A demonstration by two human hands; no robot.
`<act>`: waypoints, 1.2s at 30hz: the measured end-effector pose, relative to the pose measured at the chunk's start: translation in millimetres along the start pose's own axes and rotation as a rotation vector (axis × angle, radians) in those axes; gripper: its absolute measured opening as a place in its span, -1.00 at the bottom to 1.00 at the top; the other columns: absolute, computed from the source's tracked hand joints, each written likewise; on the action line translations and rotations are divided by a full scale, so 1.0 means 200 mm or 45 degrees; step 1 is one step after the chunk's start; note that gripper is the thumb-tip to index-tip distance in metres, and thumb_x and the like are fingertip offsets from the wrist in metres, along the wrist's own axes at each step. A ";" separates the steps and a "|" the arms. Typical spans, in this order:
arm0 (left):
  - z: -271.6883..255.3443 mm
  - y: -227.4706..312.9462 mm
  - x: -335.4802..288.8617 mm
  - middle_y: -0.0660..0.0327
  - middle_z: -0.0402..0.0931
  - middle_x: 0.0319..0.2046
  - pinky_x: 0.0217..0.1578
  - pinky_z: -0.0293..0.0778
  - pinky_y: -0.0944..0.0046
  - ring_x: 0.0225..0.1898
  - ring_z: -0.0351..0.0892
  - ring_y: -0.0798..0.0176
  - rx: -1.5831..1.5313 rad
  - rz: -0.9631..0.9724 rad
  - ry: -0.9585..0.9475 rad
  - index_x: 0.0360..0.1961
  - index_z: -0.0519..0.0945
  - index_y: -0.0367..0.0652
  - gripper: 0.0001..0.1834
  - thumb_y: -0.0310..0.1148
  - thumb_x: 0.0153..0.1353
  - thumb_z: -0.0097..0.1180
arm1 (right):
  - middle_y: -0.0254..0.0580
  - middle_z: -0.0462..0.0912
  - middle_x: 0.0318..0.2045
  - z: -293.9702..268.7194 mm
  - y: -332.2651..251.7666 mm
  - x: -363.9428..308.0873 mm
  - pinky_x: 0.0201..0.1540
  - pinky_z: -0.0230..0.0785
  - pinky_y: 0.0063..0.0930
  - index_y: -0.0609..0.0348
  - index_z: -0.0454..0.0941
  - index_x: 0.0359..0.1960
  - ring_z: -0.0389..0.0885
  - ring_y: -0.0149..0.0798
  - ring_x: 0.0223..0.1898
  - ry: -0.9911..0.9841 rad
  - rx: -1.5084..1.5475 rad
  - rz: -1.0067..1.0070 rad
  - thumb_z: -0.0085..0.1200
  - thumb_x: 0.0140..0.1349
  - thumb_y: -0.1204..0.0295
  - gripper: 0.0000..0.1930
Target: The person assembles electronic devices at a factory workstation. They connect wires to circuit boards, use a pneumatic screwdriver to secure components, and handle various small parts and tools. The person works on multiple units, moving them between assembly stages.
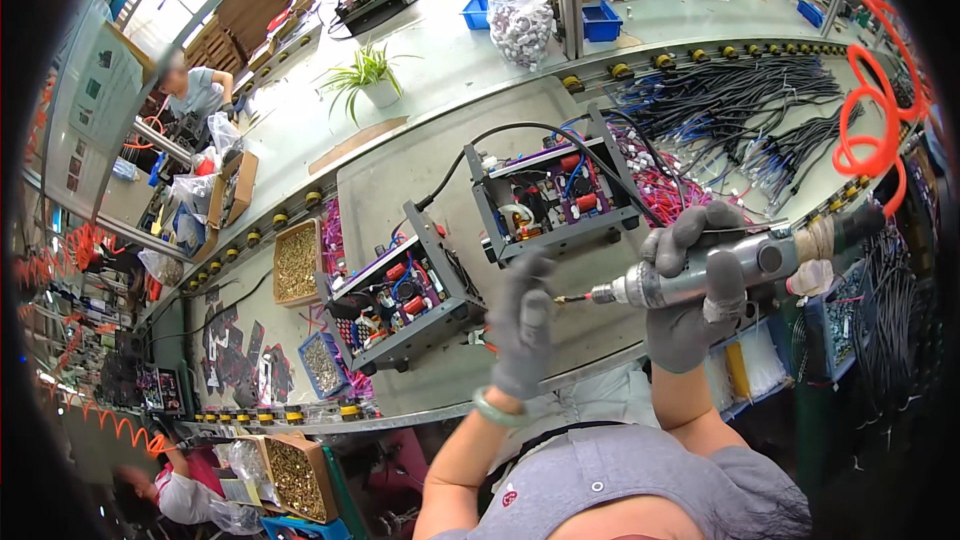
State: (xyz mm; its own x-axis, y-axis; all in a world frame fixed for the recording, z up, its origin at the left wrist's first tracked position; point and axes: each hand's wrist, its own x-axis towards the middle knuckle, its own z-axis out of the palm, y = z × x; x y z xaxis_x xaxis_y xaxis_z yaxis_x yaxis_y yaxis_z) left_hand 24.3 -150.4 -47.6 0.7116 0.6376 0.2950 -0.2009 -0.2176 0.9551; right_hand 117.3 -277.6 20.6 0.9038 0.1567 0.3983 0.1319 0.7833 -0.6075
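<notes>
My right hand (685,325) wears a grey glove and is wrapped round a silver air screwdriver (768,258). The tool lies nearly level, its bit pointing left. At the bit's tip is my left hand (522,340), also gloved, with a pale green bangle at the wrist; motion smears its fingers, so whether they hold anything is unclear. Two open dark metal chassis with circuit boards, red parts and blue wires stand beyond my hands: one chassis (475,315) lies left of my left hand, the other chassis (560,240) farther off. A black cable runs between them.
Trays of brass-coloured screws (297,262) and small silver parts (322,364) stand left. Black cable bundles (740,105) lie at the far right. An orange coiled air hose (868,130) hangs at right. A potted plant (381,92) stands beyond the line. Two other people work at left.
</notes>
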 end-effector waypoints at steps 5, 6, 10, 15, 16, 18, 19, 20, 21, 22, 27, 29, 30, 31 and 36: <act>-0.15 -0.05 0.33 0.17 0.61 -0.34 -0.32 0.46 0.16 -0.37 0.57 0.13 1.287 0.707 -0.033 -0.12 0.65 -0.06 -0.71 -0.22 0.14 0.24 | -0.28 0.50 -0.25 -0.03 0.00 0.03 -0.12 0.39 -0.32 0.06 0.38 0.12 0.50 -0.42 -0.33 0.015 -0.025 -0.079 0.14 0.26 0.16 -0.53; -0.11 -0.07 0.37 0.19 0.62 -0.35 -0.30 0.46 0.16 -0.35 0.58 0.11 1.241 0.686 -0.091 -0.16 0.67 -0.02 -0.76 -0.23 0.14 0.23 | -0.28 0.50 -0.25 -0.03 -0.01 0.04 -0.12 0.39 -0.32 0.07 0.38 0.11 0.50 -0.42 -0.33 0.027 -0.019 -0.090 0.14 0.26 0.16 -0.54; 0.00 -0.18 0.53 0.18 0.65 -0.41 -0.28 0.49 0.12 -0.33 0.62 0.02 1.110 0.438 -0.232 -0.33 0.71 -0.03 -0.85 -0.24 0.14 0.22 | -0.28 0.50 -0.25 -0.05 0.01 0.02 -0.12 0.41 -0.32 0.07 0.38 0.10 0.50 -0.42 -0.33 -0.023 -0.021 0.002 0.17 0.25 0.16 -0.54; -0.04 -0.04 0.72 -0.01 0.63 -0.39 -0.22 0.51 0.02 -0.28 0.63 -0.10 1.202 -0.145 -0.959 -0.32 0.67 -0.15 -0.73 -0.20 0.22 0.04 | -0.29 0.51 -0.25 -0.09 0.00 0.04 -0.12 0.41 -0.33 0.08 0.38 0.10 0.51 -0.42 -0.34 0.026 -0.058 -0.003 0.18 0.25 0.18 -0.54; -0.04 -0.02 0.76 -0.01 0.63 -0.37 -0.20 0.52 0.01 -0.24 0.63 -0.11 1.271 -0.240 -1.182 -0.32 0.66 -0.15 -0.72 -0.20 0.23 0.01 | -0.29 0.51 -0.25 -0.10 0.00 0.04 -0.12 0.41 -0.33 0.08 0.38 0.10 0.51 -0.42 -0.34 0.043 -0.056 0.009 0.18 0.25 0.18 -0.54; -0.04 -0.03 0.75 0.02 0.63 -0.36 -0.18 0.52 0.01 -0.24 0.64 -0.06 1.421 -0.125 -1.069 -0.32 0.65 -0.13 -0.73 -0.18 0.23 0.03 | -0.29 0.51 -0.25 -0.11 0.00 0.04 -0.12 0.41 -0.33 0.08 0.38 0.10 0.51 -0.42 -0.34 0.021 -0.058 0.033 0.18 0.25 0.19 -0.54; -0.04 -0.04 0.74 0.03 0.63 -0.36 -0.19 0.52 0.01 -0.25 0.63 -0.04 1.477 -0.025 -0.961 -0.32 0.65 -0.13 -0.74 -0.17 0.22 0.06 | -0.30 0.51 -0.25 -0.12 0.01 0.04 -0.12 0.41 -0.33 0.08 0.38 0.10 0.51 -0.42 -0.33 0.015 -0.061 0.039 0.18 0.25 0.19 -0.55; -0.04 -0.04 0.72 0.04 0.62 -0.37 -0.20 0.51 0.02 -0.26 0.63 -0.01 1.530 0.074 -0.848 -0.32 0.64 -0.13 -0.73 -0.15 0.21 0.10 | -0.30 0.51 -0.24 -0.13 0.02 0.04 -0.11 0.41 -0.33 0.08 0.38 0.10 0.51 -0.42 -0.33 0.021 -0.068 0.034 0.18 0.26 0.19 -0.55; -0.07 -0.07 0.71 0.11 0.61 -0.39 -0.22 0.51 0.01 -0.27 0.63 0.03 1.648 0.305 -0.722 -0.38 0.60 -0.10 -0.77 -0.16 0.16 0.16 | -0.30 0.51 -0.24 -0.14 0.03 0.05 -0.11 0.41 -0.32 0.08 0.38 0.10 0.51 -0.42 -0.33 0.025 -0.075 0.030 0.18 0.26 0.19 -0.55; -0.08 -0.07 0.69 0.12 0.61 -0.40 -0.23 0.50 0.02 -0.28 0.63 0.03 1.697 0.314 -0.721 -0.39 0.60 -0.09 -0.77 -0.16 0.15 0.18 | -0.30 0.51 -0.24 -0.15 0.04 0.05 -0.11 0.41 -0.32 0.08 0.38 0.10 0.51 -0.42 -0.33 0.035 -0.077 0.028 0.18 0.26 0.19 -0.55; -0.11 -0.10 0.65 0.14 0.61 -0.45 -0.27 0.50 0.03 -0.33 0.63 0.02 1.957 0.428 -0.858 -0.44 0.63 -0.07 -0.82 -0.20 0.09 0.19 | -0.31 0.51 -0.24 -0.13 0.09 0.07 -0.09 0.42 -0.32 0.08 0.38 0.10 0.51 -0.42 -0.32 0.055 -0.034 0.119 0.19 0.26 0.20 -0.55; -0.09 -0.09 0.67 0.12 0.61 -0.46 -0.27 0.50 0.04 -0.33 0.64 0.01 1.970 0.361 -1.040 -0.43 0.66 -0.08 -0.83 -0.23 0.08 0.17 | -0.31 0.51 -0.23 -0.12 0.10 0.06 -0.09 0.43 -0.32 0.07 0.39 0.10 0.51 -0.42 -0.32 0.036 0.004 0.139 0.23 0.24 0.21 -0.54; -0.08 -0.07 0.70 0.11 0.62 -0.46 -0.26 0.51 0.04 -0.33 0.64 0.00 1.945 0.272 -1.145 -0.42 0.67 -0.08 -0.83 -0.25 0.07 0.16 | -0.31 0.51 -0.23 -0.12 0.11 0.07 -0.09 0.43 -0.31 0.07 0.39 0.11 0.52 -0.42 -0.31 0.030 -0.001 0.131 0.23 0.24 0.21 -0.54; -0.06 -0.05 0.73 0.09 0.62 -0.46 -0.26 0.51 0.04 -0.33 0.64 -0.01 1.915 0.184 -1.250 -0.41 0.69 -0.08 -0.83 -0.26 0.06 0.14 | -0.31 0.51 -0.23 -0.12 0.11 0.08 -0.09 0.44 -0.31 0.06 0.39 0.11 0.52 -0.42 -0.31 0.026 -0.007 0.123 0.24 0.24 0.21 -0.53; -0.03 -0.06 0.76 0.03 0.63 -0.43 -0.20 0.52 0.03 -0.28 0.65 -0.06 1.589 -0.135 -1.240 -0.37 0.71 -0.06 -0.79 -0.27 0.03 0.11 | -0.30 0.51 -0.23 -0.11 0.16 0.14 -0.09 0.44 -0.31 0.06 0.39 0.11 0.52 -0.41 -0.31 -0.036 -0.002 0.067 0.26 0.23 0.22 -0.53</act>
State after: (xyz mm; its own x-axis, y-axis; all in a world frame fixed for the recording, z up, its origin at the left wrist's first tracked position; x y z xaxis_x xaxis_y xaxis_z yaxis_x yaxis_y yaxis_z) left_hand 130.1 -46.3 -13.7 0.9253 0.0977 -0.3665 0.1822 -0.9619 0.2037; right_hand 155.7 -262.3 -2.6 0.8976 0.2149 0.3848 0.0848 0.7725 -0.6293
